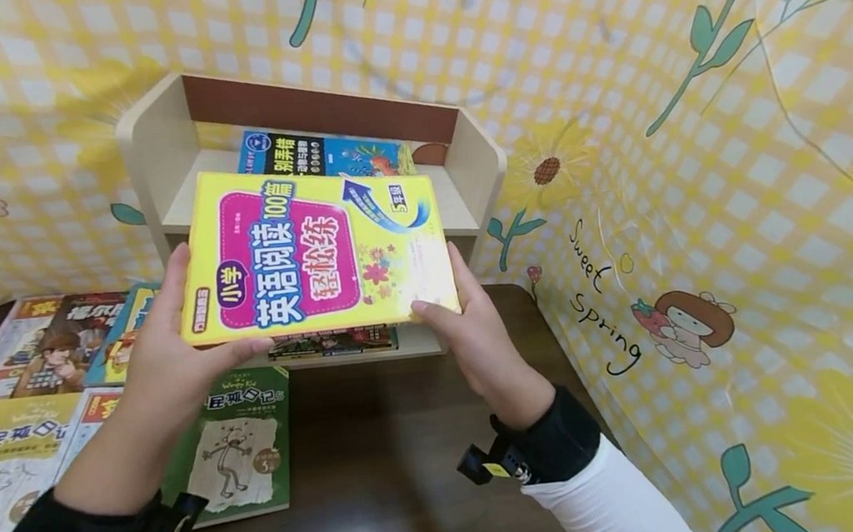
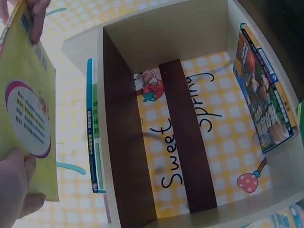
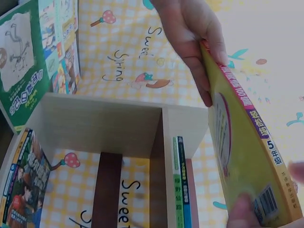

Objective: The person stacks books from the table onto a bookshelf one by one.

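Both hands hold a yellow children's English reading book (image 1: 396,260), cover facing up, in front of a small shelf. My left hand (image 1: 169,345) grips its left end, thumb along the lower edge. At the right end, my right hand (image 1: 477,337) has its thumb on the cover's lower corner, the fingers behind. The left wrist view shows the back cover (image 2: 45,171), with fingers pressed on it. In the right wrist view the spine (image 3: 256,118) faces the camera. Behind it, a blue book (image 1: 365,155) lies on the upper shelf, partly covered.
A cream two-level shelf (image 1: 481,157) stands on the dark table (image 1: 367,471) against a yellow checked wall. Several books (image 2: 263,90) lie in its lower level. To the left are a green comic diary book (image 1: 238,456), a yellow one (image 1: 14,465) and other books.
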Motion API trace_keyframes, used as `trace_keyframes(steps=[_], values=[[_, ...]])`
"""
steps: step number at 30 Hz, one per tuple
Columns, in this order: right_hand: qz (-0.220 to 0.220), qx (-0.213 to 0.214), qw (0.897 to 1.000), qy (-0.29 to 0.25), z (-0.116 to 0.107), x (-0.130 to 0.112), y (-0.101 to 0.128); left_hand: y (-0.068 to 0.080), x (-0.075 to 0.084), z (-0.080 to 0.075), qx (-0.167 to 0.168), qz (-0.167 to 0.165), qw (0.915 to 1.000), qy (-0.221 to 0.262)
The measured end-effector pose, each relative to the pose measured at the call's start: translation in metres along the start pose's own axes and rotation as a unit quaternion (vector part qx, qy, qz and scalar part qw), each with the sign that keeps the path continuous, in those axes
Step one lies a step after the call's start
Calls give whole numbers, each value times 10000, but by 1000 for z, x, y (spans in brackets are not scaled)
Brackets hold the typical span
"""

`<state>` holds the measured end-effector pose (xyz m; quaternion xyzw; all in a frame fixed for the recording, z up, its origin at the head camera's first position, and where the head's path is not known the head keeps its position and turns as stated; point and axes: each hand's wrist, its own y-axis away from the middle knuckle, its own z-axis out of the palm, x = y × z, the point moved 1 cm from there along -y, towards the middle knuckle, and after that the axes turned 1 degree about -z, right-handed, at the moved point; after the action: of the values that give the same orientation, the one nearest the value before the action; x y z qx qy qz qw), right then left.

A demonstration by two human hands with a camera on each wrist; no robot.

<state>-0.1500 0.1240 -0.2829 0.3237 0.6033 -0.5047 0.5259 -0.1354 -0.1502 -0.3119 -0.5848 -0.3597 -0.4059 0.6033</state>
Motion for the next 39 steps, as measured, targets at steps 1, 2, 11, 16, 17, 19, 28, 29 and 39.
trace_keyframes(steps=[1,2,11,16,17,19,28,29,39], values=[[-36,-35,10000,84,-1,0,-2,-3,1,0,-1,26,10000,19],[-55,-64,9998,176,-1,1,-5,-6,2,-1,-6,28,9999,105],[270,217,9937,1062,-9,-1,-34,-39,9,-2,-18,-189,9994,-281],[339,115,9928,1143,-13,-1,-49,-55,9,-3,-146,-289,9945,-997],[366,93,9924,1167,-14,-1,-51,-58,9,-4,-176,-312,9934,-1088],[446,98,9911,1250,-15,0,-55,-62,8,-4,-205,-408,9902,-1319],[720,244,9872,1399,-18,5,-70,-77,3,-7,-298,-1051,9771,-1826],[733,262,9869,1413,-19,5,-72,-78,2,-7,-309,-1086,9761,-1856],[805,437,9763,1960,-25,14,-85,-94,1,-7,-416,-1267,9622,-2375]])
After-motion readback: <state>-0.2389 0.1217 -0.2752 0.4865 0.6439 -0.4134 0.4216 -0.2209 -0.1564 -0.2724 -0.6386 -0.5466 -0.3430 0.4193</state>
